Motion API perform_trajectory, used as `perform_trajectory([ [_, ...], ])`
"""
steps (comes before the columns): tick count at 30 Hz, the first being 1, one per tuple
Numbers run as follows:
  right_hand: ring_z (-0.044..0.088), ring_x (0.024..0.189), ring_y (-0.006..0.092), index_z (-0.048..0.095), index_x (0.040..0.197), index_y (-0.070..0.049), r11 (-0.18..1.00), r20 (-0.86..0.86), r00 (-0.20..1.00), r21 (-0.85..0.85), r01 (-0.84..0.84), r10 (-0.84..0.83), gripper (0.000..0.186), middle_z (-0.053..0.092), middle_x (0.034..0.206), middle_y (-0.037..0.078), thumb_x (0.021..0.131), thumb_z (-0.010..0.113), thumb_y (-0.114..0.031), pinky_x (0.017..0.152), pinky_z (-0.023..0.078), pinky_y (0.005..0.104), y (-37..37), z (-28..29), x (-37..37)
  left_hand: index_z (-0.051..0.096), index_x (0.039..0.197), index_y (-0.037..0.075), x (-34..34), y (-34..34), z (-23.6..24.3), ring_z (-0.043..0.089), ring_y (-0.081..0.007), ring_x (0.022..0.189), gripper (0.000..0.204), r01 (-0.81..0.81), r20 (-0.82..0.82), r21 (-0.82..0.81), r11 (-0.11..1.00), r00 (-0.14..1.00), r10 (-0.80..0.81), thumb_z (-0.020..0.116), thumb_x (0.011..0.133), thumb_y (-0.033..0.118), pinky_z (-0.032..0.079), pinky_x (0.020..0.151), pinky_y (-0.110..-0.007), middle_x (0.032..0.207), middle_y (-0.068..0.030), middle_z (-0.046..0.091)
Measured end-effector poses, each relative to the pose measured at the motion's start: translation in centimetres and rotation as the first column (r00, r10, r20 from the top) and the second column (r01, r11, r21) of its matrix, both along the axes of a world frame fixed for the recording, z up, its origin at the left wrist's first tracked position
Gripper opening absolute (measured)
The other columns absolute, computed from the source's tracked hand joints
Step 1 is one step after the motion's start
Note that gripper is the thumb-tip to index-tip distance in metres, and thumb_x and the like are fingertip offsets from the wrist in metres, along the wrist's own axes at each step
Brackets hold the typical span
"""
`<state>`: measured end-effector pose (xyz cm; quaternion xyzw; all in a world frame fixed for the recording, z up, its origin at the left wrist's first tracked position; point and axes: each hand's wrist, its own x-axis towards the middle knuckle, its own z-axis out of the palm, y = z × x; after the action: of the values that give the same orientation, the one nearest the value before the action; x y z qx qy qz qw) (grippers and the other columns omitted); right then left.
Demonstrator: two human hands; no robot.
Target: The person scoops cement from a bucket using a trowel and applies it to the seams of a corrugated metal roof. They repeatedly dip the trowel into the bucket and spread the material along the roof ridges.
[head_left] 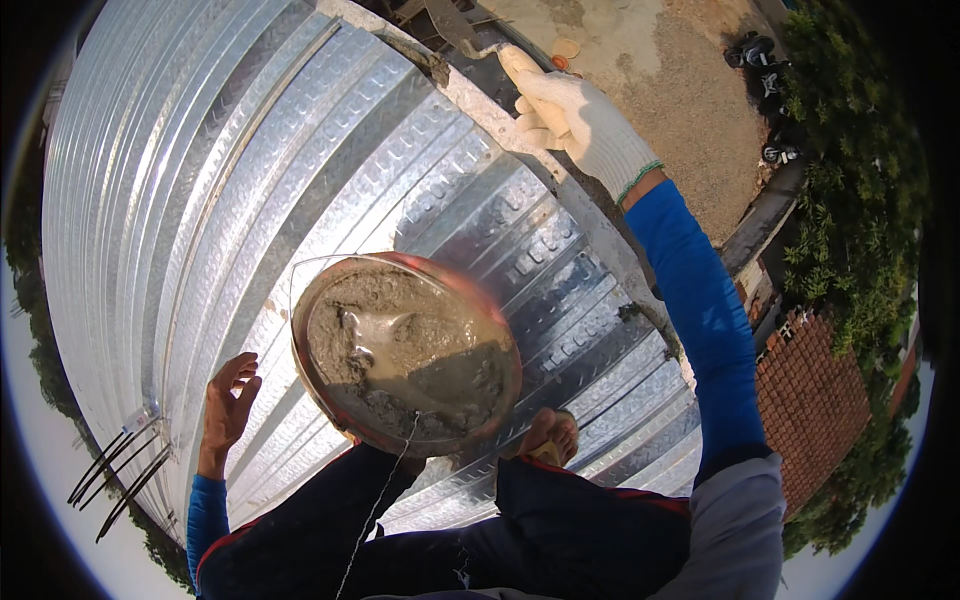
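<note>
My right hand [575, 110], in a white knit glove with a green cuff, reaches out to the upper right. It is closed on the handle of a trowel [452, 24], whose metal blade points away beyond the slab edge. My bare left hand [231, 405] hovers left of a reddish bucket [478, 292], fingers loosely curled and apart, with nothing in them. Wet grey mortar [400, 340] fills much of the bucket, partly in shadow. A thin wire handle arcs over the bucket's far rim, and a twisted cord [375, 505] runs from its near side toward me.
Ribbed metal decking [330, 130] lies under the bucket and my sandalled foot [550, 437]. A narrow concrete edge [500, 120] borders it, with a drop to the ground [690, 140] beyond. Rebar ends [120, 475] stick out at left. A tiled roof [810, 400] and trees stand right.
</note>
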<state>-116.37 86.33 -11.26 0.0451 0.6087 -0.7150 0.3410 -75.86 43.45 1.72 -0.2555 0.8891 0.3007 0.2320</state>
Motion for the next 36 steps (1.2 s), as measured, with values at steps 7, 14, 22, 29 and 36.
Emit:
perform_trajectory([
  [7,0.055,0.065,0.0072,0.061,0.136,-0.004,0.973,-0.067,0.986,0.189,-0.136,0.151,0.055,0.064,0.091,0.005,0.099,0.067,-0.045,0.048,0.043,0.0217,1.4,0.4,-1.1,0.064,0.133,0.002,0.4,-0.2,0.0,0.070,-0.0282,0.110,0.038,-0.003,-0.002,0.000,1.000,1.000,0.003,0.069,0.096,0.011,0.056,0.092,-0.040,0.120,-0.0184,0.072],
  [14,0.048,0.047,0.0039,0.065,0.136,-0.007,0.966,-0.132,0.978,0.224,-0.127,0.159,0.057,0.065,0.078,0.005,0.099,0.068,-0.049,0.035,0.034,0.0210,0.3,0.1,0.3,0.064,0.133,0.001,0.5,-0.2,0.1,0.070,-0.0283,0.110,0.038,-0.010,0.013,0.006,1.000,1.000,0.010,0.067,0.097,0.010,0.056,0.092,-0.040,0.119,-0.0193,0.072],
  [22,0.051,0.051,0.0026,0.069,0.131,-0.006,0.974,-0.269,0.949,0.198,-0.110,0.162,0.057,0.065,0.077,0.003,0.097,0.070,-0.051,0.042,0.040,0.0191,-1.8,-1.6,0.1,0.065,0.132,0.001,0.2,-0.2,-0.2,0.070,-0.0285,0.110,0.037,0.011,0.005,0.008,1.000,1.000,-0.011,0.067,0.097,0.010,0.057,0.092,-0.040,0.119,-0.0193,0.072],
  [29,0.050,0.054,0.0029,0.068,0.133,-0.004,0.848,-0.271,0.892,0.494,-0.194,0.362,0.060,0.063,0.079,0.002,0.099,0.065,-0.054,0.043,0.038,0.0178,-1.5,1.2,-1.4,0.065,0.132,0.001,0.2,-0.4,-0.2,0.070,-0.0277,0.110,0.037,-0.009,0.023,-0.001,1.000,1.000,0.009,0.068,0.097,0.010,0.056,0.092,-0.040,0.119,-0.0186,0.072],
  [36,0.050,0.056,0.0046,0.063,0.137,-0.004,0.888,-0.334,0.869,0.405,-0.219,0.366,0.057,0.062,0.084,0.005,0.101,0.063,-0.048,0.038,0.032,0.0182,-2.9,1.4,-4.0,0.065,0.132,0.001,-0.4,0.0,0.0,0.070,-0.0268,0.111,0.037,0.009,0.007,0.016,1.000,1.000,-0.009,0.068,0.096,0.010,0.056,0.093,-0.040,0.120,-0.0177,0.072],
])
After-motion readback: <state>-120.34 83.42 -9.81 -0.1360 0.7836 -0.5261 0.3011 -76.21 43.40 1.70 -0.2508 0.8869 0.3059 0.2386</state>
